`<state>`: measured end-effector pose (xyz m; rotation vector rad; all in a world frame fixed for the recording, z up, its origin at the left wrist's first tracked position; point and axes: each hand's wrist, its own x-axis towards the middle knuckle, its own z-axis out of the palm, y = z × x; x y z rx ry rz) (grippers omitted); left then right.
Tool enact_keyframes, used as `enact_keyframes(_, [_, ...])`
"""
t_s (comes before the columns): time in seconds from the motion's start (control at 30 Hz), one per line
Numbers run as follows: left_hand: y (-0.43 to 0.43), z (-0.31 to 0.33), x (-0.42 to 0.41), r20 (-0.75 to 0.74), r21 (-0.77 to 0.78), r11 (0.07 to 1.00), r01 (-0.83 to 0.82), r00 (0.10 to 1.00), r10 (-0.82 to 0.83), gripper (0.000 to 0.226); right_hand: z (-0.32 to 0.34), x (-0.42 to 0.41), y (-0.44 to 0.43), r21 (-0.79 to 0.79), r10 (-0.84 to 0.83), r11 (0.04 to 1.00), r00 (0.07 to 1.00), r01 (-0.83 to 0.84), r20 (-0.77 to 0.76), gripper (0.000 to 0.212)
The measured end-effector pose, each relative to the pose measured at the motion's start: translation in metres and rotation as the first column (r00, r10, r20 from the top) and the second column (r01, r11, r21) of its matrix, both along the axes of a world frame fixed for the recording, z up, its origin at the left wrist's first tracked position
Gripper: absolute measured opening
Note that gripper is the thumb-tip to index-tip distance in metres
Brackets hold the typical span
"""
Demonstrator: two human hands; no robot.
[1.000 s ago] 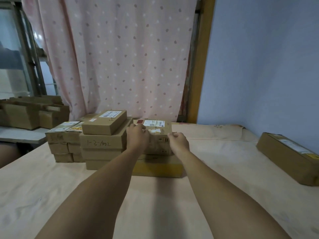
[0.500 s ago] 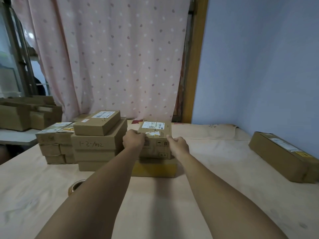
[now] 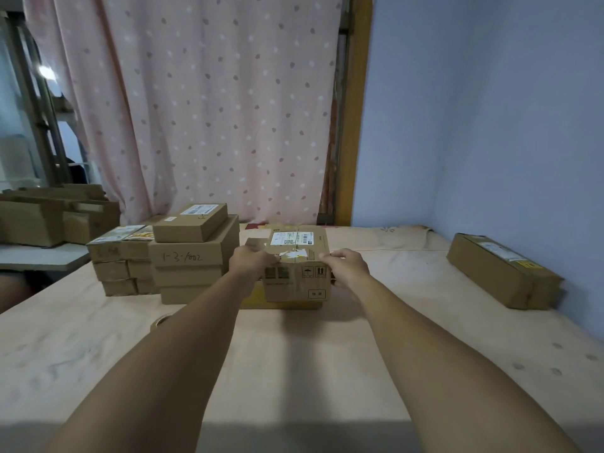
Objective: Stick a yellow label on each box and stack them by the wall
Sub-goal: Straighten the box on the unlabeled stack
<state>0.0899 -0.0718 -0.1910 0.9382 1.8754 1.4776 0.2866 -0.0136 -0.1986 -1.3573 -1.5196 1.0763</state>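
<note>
A brown cardboard box (image 3: 295, 276) with a white shipping label on top is held between both my hands, slightly above a flat yellow-sided box (image 3: 258, 300) on the table. My left hand (image 3: 250, 261) grips its left side and my right hand (image 3: 348, 268) grips its right side. To the left stand a stack of flat boxes (image 3: 192, 256), one marked "1-3-1002", and a lower stack of small boxes (image 3: 119, 266). One long box (image 3: 500, 274) with a yellow label lies by the blue wall at right.
A tape roll (image 3: 158, 322) peeks out beside my left forearm. The table (image 3: 294, 371) is covered in pale paper. More cardboard boxes (image 3: 49, 217) sit on a side table at far left. A pink dotted curtain (image 3: 212, 109) hangs behind.
Both hands have lifted the labelled box off the pile and drawn it nearer to me and slightly right. The camera view has shifted a little.
</note>
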Motion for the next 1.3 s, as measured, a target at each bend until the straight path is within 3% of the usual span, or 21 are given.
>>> enact_keyframes(0.53, [-0.125,-0.035,0.041,0.031,0.123,0.987,0.099,0.994,-0.103,0.012,-0.031,0.055,-0.129,0.000,0.031,1.000,0.999,-0.031,-0.011,0.023])
enact_keyframes(0.83, [-0.128,-0.059,0.039,-0.014,-0.037,0.986,0.164,0.986,-0.165,0.025,-0.044,0.056,-0.131,-0.102,0.089,0.991,0.994,-0.083,0.061,0.024])
enact_keyframes(0.97, [-0.116,-0.067,0.035,-0.098,-0.068,0.989,0.131,0.986,-0.137,0.026,-0.038,0.042,-0.123,-0.109,0.098,0.991,0.967,-0.074,0.233,0.012])
enact_keyframes(1.13, [-0.111,-0.062,0.014,-0.287,-0.182,0.974,0.133,0.941,-0.182,0.021,-0.024,0.023,-0.112,0.006,0.045,0.998,0.868,-0.055,0.495,0.023])
enact_keyframes(1.23, [-0.115,-0.053,-0.019,-0.539,-0.235,0.966,0.110,0.812,-0.224,0.017,-0.020,0.001,-0.104,0.221,-0.088,0.974,0.798,-0.057,0.596,0.027])
enact_keyframes(1.3, [-0.124,-0.047,-0.048,-0.683,-0.263,0.961,0.085,0.687,-0.248,0.022,-0.017,-0.016,-0.100,0.310,-0.095,0.944,0.811,-0.111,0.578,0.024])
